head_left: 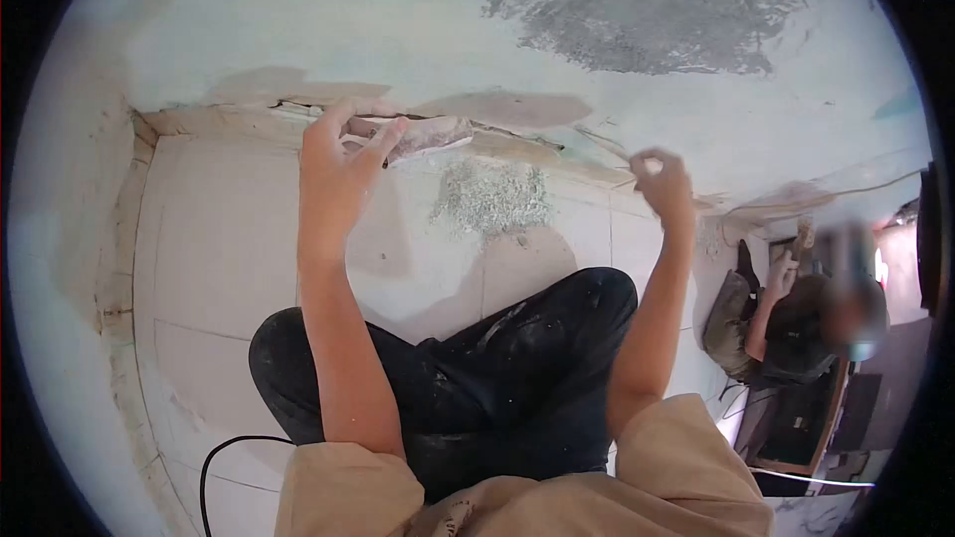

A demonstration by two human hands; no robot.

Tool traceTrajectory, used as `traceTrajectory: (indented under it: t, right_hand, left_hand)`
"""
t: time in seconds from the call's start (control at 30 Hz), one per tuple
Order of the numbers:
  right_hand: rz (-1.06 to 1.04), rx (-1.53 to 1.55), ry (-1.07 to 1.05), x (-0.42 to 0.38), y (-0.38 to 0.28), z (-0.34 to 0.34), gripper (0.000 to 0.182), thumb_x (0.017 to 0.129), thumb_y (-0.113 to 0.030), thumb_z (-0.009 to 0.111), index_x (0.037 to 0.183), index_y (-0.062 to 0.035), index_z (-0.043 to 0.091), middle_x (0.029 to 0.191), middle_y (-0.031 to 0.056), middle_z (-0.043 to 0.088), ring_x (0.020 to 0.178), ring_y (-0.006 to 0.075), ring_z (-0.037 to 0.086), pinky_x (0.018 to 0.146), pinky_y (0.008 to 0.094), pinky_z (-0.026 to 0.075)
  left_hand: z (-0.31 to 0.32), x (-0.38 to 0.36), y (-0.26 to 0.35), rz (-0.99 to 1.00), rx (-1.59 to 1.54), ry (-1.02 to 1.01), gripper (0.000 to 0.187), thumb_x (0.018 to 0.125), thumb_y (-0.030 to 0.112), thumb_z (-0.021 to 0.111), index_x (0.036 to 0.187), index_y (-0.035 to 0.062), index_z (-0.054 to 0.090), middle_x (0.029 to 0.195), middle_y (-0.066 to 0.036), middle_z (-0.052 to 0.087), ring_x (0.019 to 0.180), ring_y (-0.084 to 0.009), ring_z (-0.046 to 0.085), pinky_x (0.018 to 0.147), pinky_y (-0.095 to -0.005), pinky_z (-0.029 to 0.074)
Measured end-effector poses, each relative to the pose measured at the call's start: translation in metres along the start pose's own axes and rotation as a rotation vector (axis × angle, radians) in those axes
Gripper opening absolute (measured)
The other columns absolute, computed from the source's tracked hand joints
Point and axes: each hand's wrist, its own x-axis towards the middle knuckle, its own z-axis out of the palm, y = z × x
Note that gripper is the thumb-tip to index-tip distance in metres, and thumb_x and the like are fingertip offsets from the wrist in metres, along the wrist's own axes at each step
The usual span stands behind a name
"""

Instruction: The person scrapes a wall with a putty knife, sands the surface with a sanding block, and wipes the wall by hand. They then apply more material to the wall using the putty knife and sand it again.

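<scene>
My left hand (343, 149) is closed on a broken piece of skirting tile (436, 134), thumb in front and fingers behind, at the foot of the wall. The piece is whitish with rough brown patches. Behind it, a dark ragged gap (517, 136) runs along the base of the wall. My right hand (662, 182) is raised farther right along the same wall, slightly blurred, with thumb and forefinger pinched. A thin pale strip (604, 142) shows between its fingertips and the wall; I cannot tell whether the fingers hold it.
Crumbled grey-white debris (492, 199) lies on the tiled floor (219, 229) before my crossed legs (497, 358). Grey bare plaster (647, 10) shows on the wall above. A black cable (207, 467) loops at lower left. Another person (796, 318) sits at right, near dark furniture.
</scene>
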Motion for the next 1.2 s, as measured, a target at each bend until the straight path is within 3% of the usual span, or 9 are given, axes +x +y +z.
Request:
traceTrajectory:
  t: [0.13, 0.4, 0.53, 0.7, 0.87, 0.93, 1.0, 1.07, 1.2]
  right_hand:
    - [0.027, -0.097, -0.181, 0.003, -0.010, -0.019, 0.025, 0.075, -0.024, 0.059, 0.082, -0.0006, 0.063, 0.063, 0.0089, 0.061, 0.055, 0.0156, 0.060, 0.051, 0.0299, 0.046]
    - [0.229, 0.306, -0.738, -0.093, -0.021, -0.024, 0.028, 0.076, -0.028, 0.061, 0.087, -0.0016, 0.064, 0.062, 0.0089, 0.061, 0.053, 0.0121, 0.056, 0.047, 0.0252, 0.042]
    - [0.102, 0.270, -0.734, -0.105, 0.004, -0.003, 0.030, 0.076, -0.026, 0.061, 0.091, -0.0004, 0.064, 0.067, 0.0115, 0.063, 0.058, 0.0175, 0.060, 0.055, 0.0269, 0.046]
    - [-0.170, 0.219, -0.205, -0.092, 0.005, -0.011, 0.030, 0.074, -0.020, 0.064, 0.094, 0.0019, 0.063, 0.076, 0.0149, 0.065, 0.070, 0.0226, 0.064, 0.064, 0.0295, 0.048]
    - [-0.170, 0.358, -0.068, -0.071, -0.002, -0.010, 0.026, 0.076, -0.019, 0.065, 0.092, 0.0022, 0.063, 0.080, 0.0141, 0.065, 0.070, 0.0195, 0.062, 0.064, 0.0286, 0.048]
    - [-0.009, 0.902, -0.040, -0.060, -0.006, 0.009, 0.025, 0.082, -0.020, 0.060, 0.092, 0.0033, 0.062, 0.080, 0.0107, 0.064, 0.070, 0.0173, 0.060, 0.068, 0.0277, 0.047]
    - [0.048, 1.021, -0.063, -0.054, -0.013, 0.032, 0.021, 0.087, -0.019, 0.054, 0.088, 0.0010, 0.058, 0.078, 0.0050, 0.058, 0.073, 0.0146, 0.055, 0.074, 0.0274, 0.044]
    - [0.369, 1.704, 0.013, -0.047, -0.014, 0.063, 0.009, 0.088, -0.013, 0.050, 0.087, -0.0046, 0.054, 0.067, 0.0013, 0.050, 0.069, 0.0149, 0.051, 0.077, 0.0309, 0.043]
    - [0.683, 2.147, -0.015, -0.034, -0.010, 0.070, 0.022, 0.083, -0.030, 0.054, 0.080, -0.0090, 0.050, 0.062, 0.0000, 0.042, 0.060, 0.0157, 0.042, 0.063, 0.0290, 0.037]
  left_hand:
    - [0.004, 0.003, -0.005, 0.003, -0.012, -0.050, 0.022, 0.072, 0.017, 0.066, 0.089, 0.0045, 0.063, 0.068, -0.007, 0.060, 0.063, -0.0144, 0.054, 0.062, -0.0285, 0.041]
    - [0.023, 0.005, -0.053, -0.044, 0.145, -0.063, 0.018, 0.072, 0.020, 0.066, 0.085, 0.0082, 0.063, 0.075, -0.007, 0.063, 0.069, -0.0185, 0.060, 0.066, -0.0297, 0.045]
    - [0.024, 0.000, -0.059, -0.077, 0.384, -0.065, 0.017, 0.071, 0.018, 0.065, 0.086, 0.0095, 0.063, 0.078, -0.007, 0.064, 0.074, -0.0212, 0.062, 0.069, -0.0334, 0.046]
    - [0.018, 0.004, -0.058, -0.118, 0.314, -0.072, 0.017, 0.071, 0.018, 0.065, 0.086, 0.0104, 0.063, 0.078, -0.008, 0.064, 0.074, -0.0218, 0.061, 0.069, -0.0341, 0.046]
    - [0.000, -0.008, -0.015, -0.080, 0.312, -0.063, 0.020, 0.072, 0.019, 0.065, 0.090, 0.0088, 0.063, 0.074, -0.008, 0.063, 0.070, -0.0208, 0.060, 0.066, -0.0330, 0.045]
    - [-0.019, -0.006, -0.002, -0.044, 0.218, -0.043, 0.021, 0.072, 0.019, 0.065, 0.091, 0.0091, 0.063, 0.073, -0.008, 0.062, 0.068, -0.0211, 0.060, 0.066, -0.0335, 0.045]
    - [-0.022, -0.005, -0.012, -0.030, 0.119, -0.046, 0.022, 0.073, 0.020, 0.065, 0.092, 0.0094, 0.063, 0.071, -0.008, 0.062, 0.067, -0.0215, 0.059, 0.066, -0.0339, 0.045]
    - [-0.019, -0.001, -0.035, 0.043, 0.261, 0.155, 0.024, 0.074, 0.022, 0.065, 0.094, 0.0094, 0.062, 0.073, -0.008, 0.061, 0.069, -0.0219, 0.058, 0.067, -0.0349, 0.044]
    - [-0.014, 0.001, -0.036, 0.051, 0.348, 0.061, 0.025, 0.075, 0.022, 0.064, 0.096, 0.0090, 0.061, 0.075, -0.009, 0.061, 0.072, -0.0230, 0.057, 0.068, -0.0353, 0.043]
